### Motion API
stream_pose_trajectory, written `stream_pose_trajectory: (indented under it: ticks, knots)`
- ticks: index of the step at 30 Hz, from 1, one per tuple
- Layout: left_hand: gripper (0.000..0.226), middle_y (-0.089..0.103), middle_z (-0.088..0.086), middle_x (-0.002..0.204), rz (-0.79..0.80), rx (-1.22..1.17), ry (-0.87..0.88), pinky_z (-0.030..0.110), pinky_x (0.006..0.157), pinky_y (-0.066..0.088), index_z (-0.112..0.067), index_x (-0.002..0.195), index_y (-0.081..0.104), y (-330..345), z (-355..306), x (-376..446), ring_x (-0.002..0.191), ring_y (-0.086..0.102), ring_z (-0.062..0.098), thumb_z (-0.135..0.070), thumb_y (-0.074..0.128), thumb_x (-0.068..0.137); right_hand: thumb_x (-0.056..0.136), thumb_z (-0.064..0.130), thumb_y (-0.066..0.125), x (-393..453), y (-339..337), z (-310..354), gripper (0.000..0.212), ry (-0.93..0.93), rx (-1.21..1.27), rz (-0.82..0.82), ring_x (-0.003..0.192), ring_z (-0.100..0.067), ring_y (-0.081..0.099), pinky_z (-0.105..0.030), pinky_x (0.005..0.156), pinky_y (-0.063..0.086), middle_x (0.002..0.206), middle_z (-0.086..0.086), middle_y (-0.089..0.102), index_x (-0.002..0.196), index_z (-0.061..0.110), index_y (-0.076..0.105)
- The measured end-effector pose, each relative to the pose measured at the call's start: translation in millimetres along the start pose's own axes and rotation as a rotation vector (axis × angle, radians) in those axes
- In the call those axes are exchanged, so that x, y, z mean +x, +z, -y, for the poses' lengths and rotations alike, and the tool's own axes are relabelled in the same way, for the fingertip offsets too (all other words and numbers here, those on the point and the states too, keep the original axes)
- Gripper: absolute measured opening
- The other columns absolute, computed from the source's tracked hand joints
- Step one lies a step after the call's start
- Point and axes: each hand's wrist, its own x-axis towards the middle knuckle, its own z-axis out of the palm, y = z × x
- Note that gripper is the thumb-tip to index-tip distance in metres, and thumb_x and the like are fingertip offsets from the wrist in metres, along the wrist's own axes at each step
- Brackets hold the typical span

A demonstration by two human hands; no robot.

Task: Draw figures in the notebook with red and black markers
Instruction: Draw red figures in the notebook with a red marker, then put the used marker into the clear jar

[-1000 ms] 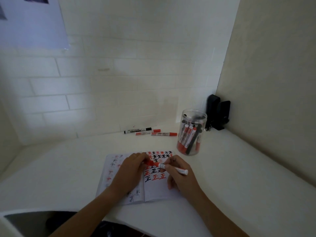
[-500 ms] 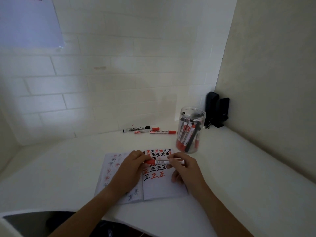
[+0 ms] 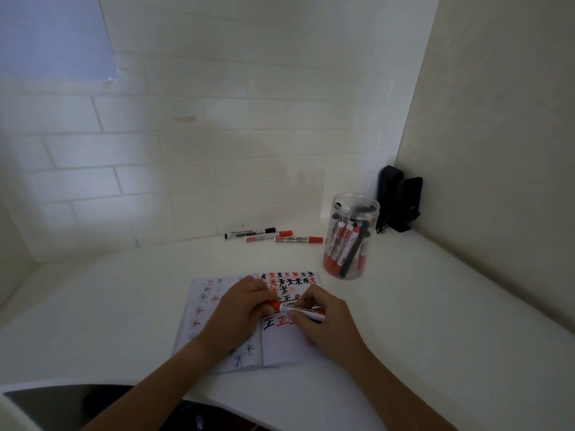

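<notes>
I see both hands over the open white notebook (image 3: pixel 280 349): left hand (image 3: pixel 245 309) pinches the red cap (image 3: pixel 273 305), right hand (image 3: pixel 323 321) grips the red-capped white marker (image 3: pixel 303 311).

A smooth white tabletop (image 3: pixel 420 306) is set into a corner. An open white notebook with red and black figures (image 3: pixel 280 346) is laid flat near its front edge. A clear plastic jar of markers (image 3: pixel 351 241) is stood behind it; three loose markers, one black-capped (image 3: pixel 250 234) and two red-capped (image 3: pixel 269 237) (image 3: pixel 298 239), are laid by the back wall. Two black upright devices (image 3: pixel 401 200) are placed in the corner.
</notes>
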Motion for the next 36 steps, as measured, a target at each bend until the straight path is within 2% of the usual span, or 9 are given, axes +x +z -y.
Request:
stream_pose_trajectory:
  ticks: [4, 10, 13, 15, 18, 22, 26, 31, 36]
  knots:
    - [0.029, 0.066, -0.007, 0.095, -0.021, 0.011, 0.028, 0.022, 0.078, 0.043, -0.017, 0.101, 0.076, 1.3, -0.9, -1.0, 0.09, 0.054, 0.01, -0.033, 0.053, 0.092, 0.09, 0.015, 0.078, 2.9, 1.0, 0.1, 0.02, 0.062, 0.047, 0.001, 0.04, -0.016, 0.054, -0.028, 0.045, 0.048, 0.056, 0.0, 0.061, 0.083, 0.009, 0.06]
    - [0.017, 0.057, -0.022, 0.103, 0.033, 0.018, -0.069, 0.033, 0.088, 0.046, -0.033, 0.11, 0.067, 6.0, 5.3, 1.6, 0.099, 0.05, 0.002, -0.035, 0.057, 0.096, 0.09, 0.01, 0.071, 11.9, -1.7, -1.1, 0.013, 0.121, 0.084, -0.043, 0.069, -0.013, 0.067, -0.025, 0.069, 0.054, 0.089, 0.004, 0.068, 0.089, 0.021, 0.064]
    - [0.046, 0.036, -0.024, 0.148, 0.077, 0.104, -0.236, 0.037, 0.122, 0.014, -0.042, 0.144, 0.044, 8.2, -0.6, 0.8, 0.147, 0.025, 0.007, -0.056, 0.037, 0.101, 0.091, 0.01, 0.071, 20.1, -10.1, 3.1, 0.014, 0.127, 0.257, -0.091, 0.07, -0.024, 0.071, -0.03, 0.065, 0.056, 0.093, -0.007, 0.07, 0.1, 0.01, 0.061]
    - [0.065, 0.006, -0.019, 0.16, 0.202, 0.173, -0.362, 0.04, 0.123, -0.009, -0.043, 0.157, 0.018, 10.4, -1.5, 0.5, 0.153, -0.008, 0.009, -0.069, 0.015, 0.098, 0.095, 0.002, 0.069, 26.1, -21.6, 11.9, 0.017, 0.111, 0.302, -0.203, 0.075, -0.028, 0.076, -0.034, 0.068, 0.062, 0.098, -0.012, 0.073, 0.109, 0.006, 0.061]
    - [0.085, -0.002, -0.01, 0.167, 0.333, 0.236, -0.377, 0.046, 0.122, -0.015, -0.043, 0.158, 0.014, 10.6, 1.4, 0.1, 0.152, -0.017, 0.013, -0.077, -0.011, 0.084, 0.096, 0.005, 0.069, 41.0, -48.2, 39.2, 0.02, 0.034, 0.28, -0.396, 0.079, -0.016, 0.077, -0.029, 0.073, 0.063, 0.092, -0.001, 0.078, 0.113, 0.01, 0.061]
    - [0.097, -0.002, -0.008, 0.168, 0.358, 0.284, -0.36, 0.047, 0.122, -0.014, -0.042, 0.158, 0.011, 11.3, 3.2, 0.6, 0.153, -0.017, 0.016, -0.079, -0.024, 0.076, 0.1, 0.022, 0.068, 74.9, -94.8, 75.6, 0.022, -0.174, -0.058, -0.638, 0.082, 0.005, 0.071, -0.018, 0.071, 0.059, 0.092, 0.013, 0.074, 0.12, 0.018, 0.058]
    - [0.106, 0.0, -0.008, 0.168, 0.356, 0.288, -0.368, 0.047, 0.123, -0.013, -0.042, 0.158, 0.012, 9.3, 0.1, 2.1, 0.153, -0.014, 0.015, -0.081, -0.03, 0.069, 0.106, 0.01, 0.054, 106.2, -124.8, 99.6, 0.021, -0.355, -0.323, -0.714, 0.071, 0.015, 0.063, 0.0, 0.062, 0.042, 0.081, 0.019, 0.06, 0.127, 0.009, 0.054]
    - [0.111, 0.001, -0.008, 0.168, 0.359, 0.288, -0.373, 0.047, 0.123, -0.012, -0.042, 0.158, 0.013, 7.1, -3.1, 3.3, 0.154, -0.012, 0.015, -0.081, -0.033, 0.065, 0.107, 0.019, 0.048, 144.6, -140.0, 62.4, 0.024, -0.069, -0.738, -0.441, 0.063, -0.021, 0.06, -0.018, 0.053, 0.039, 0.071, 0.003, 0.058, 0.127, 0.008, 0.056]
    - [0.113, 0.001, -0.009, 0.168, 0.367, 0.273, -0.379, 0.046, 0.122, -0.013, -0.043, 0.158, 0.014, 7.5, -0.4, 3.9, 0.154, -0.013, 0.015, -0.083, -0.033, 0.063, 0.109, 0.032, 0.034, 151.8, -136.5, 36.7, 0.038, -0.029, -1.21, -0.26, 0.076, -0.019, 0.055, -0.031, 0.066, 0.041, 0.084, -0.002, 0.067, 0.102, 0.014, 0.067]
